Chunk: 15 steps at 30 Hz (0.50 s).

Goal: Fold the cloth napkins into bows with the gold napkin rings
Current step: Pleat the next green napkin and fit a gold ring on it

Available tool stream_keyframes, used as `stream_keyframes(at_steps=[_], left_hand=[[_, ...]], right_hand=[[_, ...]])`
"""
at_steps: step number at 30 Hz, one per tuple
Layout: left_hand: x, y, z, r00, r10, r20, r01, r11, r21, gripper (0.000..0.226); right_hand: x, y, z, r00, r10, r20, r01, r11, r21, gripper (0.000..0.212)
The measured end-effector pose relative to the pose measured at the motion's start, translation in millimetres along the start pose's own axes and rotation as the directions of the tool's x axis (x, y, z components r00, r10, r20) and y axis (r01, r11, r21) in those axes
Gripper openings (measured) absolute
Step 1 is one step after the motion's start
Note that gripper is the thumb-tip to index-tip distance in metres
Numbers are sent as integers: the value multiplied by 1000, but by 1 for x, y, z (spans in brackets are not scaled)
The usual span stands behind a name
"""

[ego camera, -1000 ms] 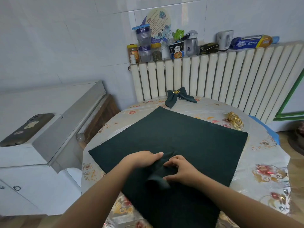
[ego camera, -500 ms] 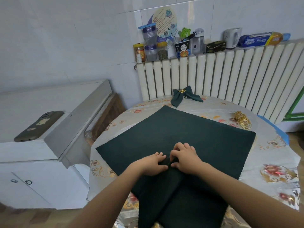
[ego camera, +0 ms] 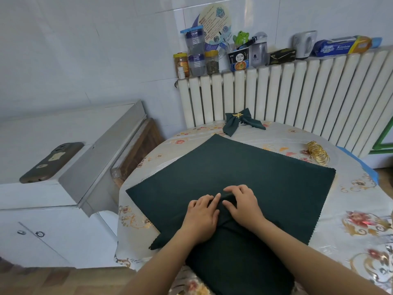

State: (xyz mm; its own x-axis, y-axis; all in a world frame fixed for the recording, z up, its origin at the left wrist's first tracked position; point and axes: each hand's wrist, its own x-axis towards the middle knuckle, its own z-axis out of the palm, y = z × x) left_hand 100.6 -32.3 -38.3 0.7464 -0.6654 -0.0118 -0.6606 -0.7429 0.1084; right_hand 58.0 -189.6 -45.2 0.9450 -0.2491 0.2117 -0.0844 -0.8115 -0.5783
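Napkin: dark green cloth napkin (ego camera: 244, 173) lies spread flat on the round table (ego camera: 361, 201), one corner pointing to the far side, near corner folded inward toward the middle; the near part of the cloth hangs over the table's near edge.
Fold: a small raised ridge of cloth sits between the two hands at the centre of the napkin.
Left hand: left hand (ego camera: 201, 218) lies palm down on the cloth, fingers extended and pressing, fingertips at the ridge. Nothing is gripped that I can see.
Right hand: right hand (ego camera: 244, 206) lies palm down just beside the left, fingers slightly bent over the ridge, thumb against the gathered cloth. Whether it pinches the fold or merely presses it, cannot tell.
Hands, relation: close together, index fingers nearly touching.
Finished bow: one green bow (ego camera: 239, 122) with a gold clasp at its middle sits at the far edge of the table, by the radiator (ego camera: 297, 92), well apart from the hands.
Rings: stack of gold napkin rings (ego camera: 318, 152) lies on the table at far right, just off the napkin's right edge, untouched.
Table cover: glossy flowered cloth, pale with red and gold motifs.
Left side: white cabinet (ego camera: 53, 201) with a phone (ego camera: 52, 161) lying face down on top.
Radiator top: jars, a cup, a kettle and a boxed roll in a row.
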Motion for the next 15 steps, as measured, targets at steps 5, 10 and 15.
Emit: stream_keyframes(at_steps=[5, 10, 15], left_hand=[[3, -8, 3, 999, 54, -7, -54, 998, -36, 50], [4, -1, 4, 984, 177, -32, -172, 977, 124, 64], [3, -7, 8, 970, 236, 52, -241, 961, 138, 75]], right_hand=[[-29, 18, -20, 918, -237, 318, 319, 917, -240, 98], [-21, 25, -18, 906, -334, 259, 409, 850, -333, 80], [-13, 36, -16, 900, -430, 68, 433, 870, -235, 38]])
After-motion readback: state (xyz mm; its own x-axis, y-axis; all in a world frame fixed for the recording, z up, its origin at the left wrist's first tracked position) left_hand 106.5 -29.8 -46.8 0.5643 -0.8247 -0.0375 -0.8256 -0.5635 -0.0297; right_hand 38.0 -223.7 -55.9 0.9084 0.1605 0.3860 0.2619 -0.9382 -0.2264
